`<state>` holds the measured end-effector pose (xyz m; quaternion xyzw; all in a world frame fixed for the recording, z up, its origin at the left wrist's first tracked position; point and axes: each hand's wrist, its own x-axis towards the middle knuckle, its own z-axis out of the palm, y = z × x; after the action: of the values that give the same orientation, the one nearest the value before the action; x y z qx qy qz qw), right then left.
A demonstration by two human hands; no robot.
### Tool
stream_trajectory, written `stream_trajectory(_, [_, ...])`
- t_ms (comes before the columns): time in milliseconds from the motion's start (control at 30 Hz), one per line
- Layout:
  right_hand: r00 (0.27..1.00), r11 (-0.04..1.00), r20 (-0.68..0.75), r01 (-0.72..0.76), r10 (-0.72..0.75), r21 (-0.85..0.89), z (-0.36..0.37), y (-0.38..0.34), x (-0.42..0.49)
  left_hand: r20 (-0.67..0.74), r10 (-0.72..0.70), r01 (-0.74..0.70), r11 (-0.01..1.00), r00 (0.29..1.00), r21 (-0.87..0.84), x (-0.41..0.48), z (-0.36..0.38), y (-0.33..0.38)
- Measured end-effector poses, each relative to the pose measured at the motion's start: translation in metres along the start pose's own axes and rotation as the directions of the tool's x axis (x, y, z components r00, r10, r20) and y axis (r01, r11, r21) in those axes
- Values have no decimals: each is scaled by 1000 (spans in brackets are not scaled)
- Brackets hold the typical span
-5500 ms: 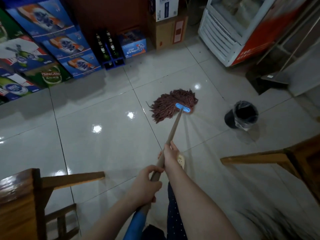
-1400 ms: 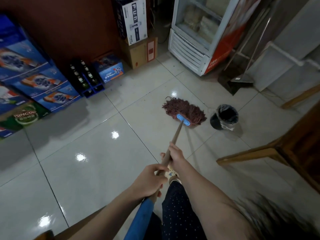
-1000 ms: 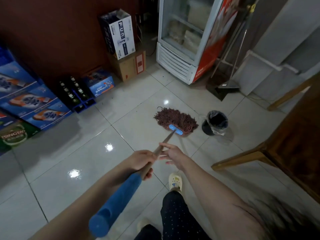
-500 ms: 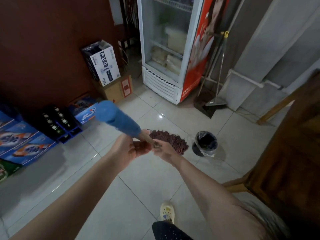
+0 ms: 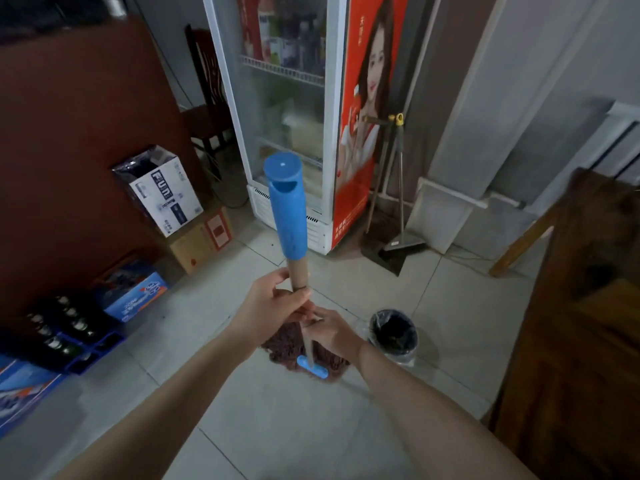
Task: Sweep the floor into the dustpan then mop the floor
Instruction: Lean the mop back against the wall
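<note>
Wooden mop handle [image 5: 299,276]: near upright in my view, blue cap [image 5: 286,206] on top.
Left hand [image 5: 273,304]: wrapped round the handle just under the cap.
Right hand [image 5: 330,332]: curled on the shaft, touching the left from below.
Mop head [image 5: 282,346]: on the tiled floor [image 5: 294,424], just beside the black bin [image 5: 393,332].
Dustpan [image 5: 384,258]: I see it by the fridge [image 5: 287,109].

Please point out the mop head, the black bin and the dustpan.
mop head [image 5: 282,344]: head view, on the brown strands left of the handle.
black bin [image 5: 394,353]: head view, on its front wall.
dustpan [image 5: 382,258]: head view, on its dark pan.
</note>
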<state>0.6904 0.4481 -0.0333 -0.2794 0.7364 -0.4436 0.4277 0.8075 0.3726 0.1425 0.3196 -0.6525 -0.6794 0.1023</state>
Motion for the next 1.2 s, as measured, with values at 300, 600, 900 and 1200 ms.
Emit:
stream_trajectory(300, [991,992,-132,-49,34,-113,-6,-27,65,100,108,-117,989,989,90,79,-32,24])
stream_trajectory(600, [968,986,-217,-145,123,-86,-15,-82,139,89,332,-342,880,939,328,188,-81,46])
stream_trajectory(900, [931,966,-300,-242,207,-86,-15,-96,179,258,340,-395,896,904,202,259,-97,48])
stream_trajectory(1200, [904,948,-377,-276,200,-160,-18,-108,159,286,534,-571,819,796,60,241,-77,62])
